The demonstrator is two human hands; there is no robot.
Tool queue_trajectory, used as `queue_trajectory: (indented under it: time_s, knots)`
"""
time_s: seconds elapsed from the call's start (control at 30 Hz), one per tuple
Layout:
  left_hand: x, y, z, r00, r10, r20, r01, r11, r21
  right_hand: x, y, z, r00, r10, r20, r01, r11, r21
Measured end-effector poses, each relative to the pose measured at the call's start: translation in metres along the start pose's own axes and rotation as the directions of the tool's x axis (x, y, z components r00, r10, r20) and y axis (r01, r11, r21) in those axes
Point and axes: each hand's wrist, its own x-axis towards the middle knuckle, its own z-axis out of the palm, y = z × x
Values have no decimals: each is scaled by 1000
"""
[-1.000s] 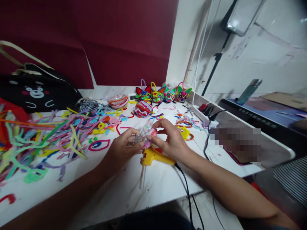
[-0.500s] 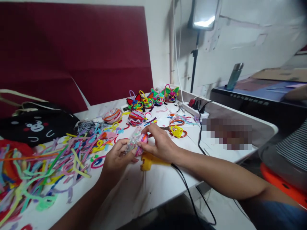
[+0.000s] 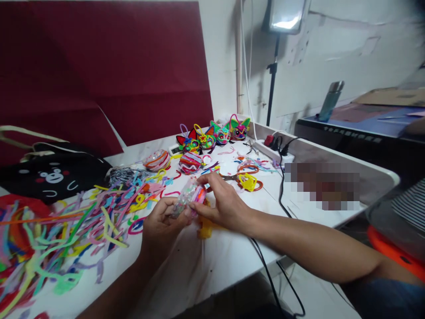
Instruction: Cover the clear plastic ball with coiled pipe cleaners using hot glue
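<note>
Between both hands is a clear ball (image 3: 186, 198), its right side wrapped in pink, purple and orange pipe cleaners. My left hand (image 3: 164, 219) grips the clear side, fingers curled round it. From the right, my right hand (image 3: 226, 201) pinches the wrapped side with thumb and fingers. A yellow glue gun (image 3: 205, 230) lies on the table just beneath, partly covered by the right hand. Beyond the hands sit two more balls, a striped pink one (image 3: 191, 163) and a partly wrapped one (image 3: 157, 160). A heap of loose pipe cleaners (image 3: 76, 235) spreads to the left.
Several colourful eared animal heads (image 3: 222, 133) stand at the back. Orange-handled scissors (image 3: 258, 185) lie right of the hands beside a yellow looped piece (image 3: 247, 181). A power strip (image 3: 274, 151) and black cords run along the right. A black bag (image 3: 53, 173) sits far left.
The view has swung right, so the table scene sits further left. Both hands keep hold of the ball, and the glue gun is now more hidden behind the right hand.
</note>
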Motion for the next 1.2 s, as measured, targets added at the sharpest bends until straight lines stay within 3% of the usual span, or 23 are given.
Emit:
queue_trajectory:
  time_s: [0.2, 0.47, 0.57, 0.8, 1.0, 1.2]
  knots:
    - [-2, 1, 2, 1000, 10, -23, -9, 998, 64, -1, -1, 2, 996, 91, 16, -92, 995, 46]
    - [-4, -1, -1, 996, 80, -26, -73, 978, 198, -6, 0, 7, 992, 126, 12, -127, 990, 60]
    - [-3, 1, -1, 993, 116, -13, -110, 966, 236, -6, -2, 6, 993, 117, 16, -117, 991, 68]
    - [-4, 3, 4, 952, 266, -149, -220, 937, 270, -6, -9, 2, 998, 54, 25, -55, 997, 50]
    - [-6, 3, -2, 905, 411, -106, -356, 870, 341, -5, -15, 3, 999, -21, -27, 21, 1000, 4]
    - [-7, -2, -8, 891, 447, -77, -392, 844, 365, 0, -19, 5, 998, -22, -56, 23, 1000, 11]
